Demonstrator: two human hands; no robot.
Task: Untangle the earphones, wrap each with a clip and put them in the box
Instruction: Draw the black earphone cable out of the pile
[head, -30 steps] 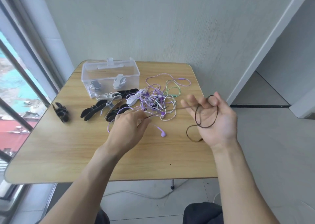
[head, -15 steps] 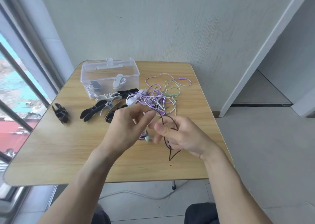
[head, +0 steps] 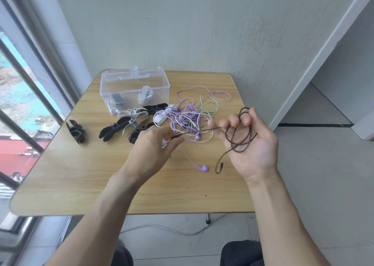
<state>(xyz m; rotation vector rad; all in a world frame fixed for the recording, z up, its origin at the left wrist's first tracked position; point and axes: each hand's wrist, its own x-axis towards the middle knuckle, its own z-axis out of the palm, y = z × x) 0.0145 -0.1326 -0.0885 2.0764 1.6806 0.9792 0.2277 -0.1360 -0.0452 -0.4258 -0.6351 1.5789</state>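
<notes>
Left grip [head: 153, 146]'s fingertips hidden behind knuckles

The cord [head: 235, 142] looped over my right hand [head: 254, 144] is dark brown; the tangled earphones [head: 190, 116] are purple, pale green, white; clips [head: 113, 129] black and grey; box [head: 134, 91] clear; table [head: 81, 176] light woodgrain.

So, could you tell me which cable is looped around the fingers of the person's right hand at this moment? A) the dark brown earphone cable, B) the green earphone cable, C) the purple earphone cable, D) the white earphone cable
A: the dark brown earphone cable is coiled over the raised fingers of the right hand and runs taut across to the left hand, which pinches it, while the purple, green and white cables lie tangled on the table.
</notes>
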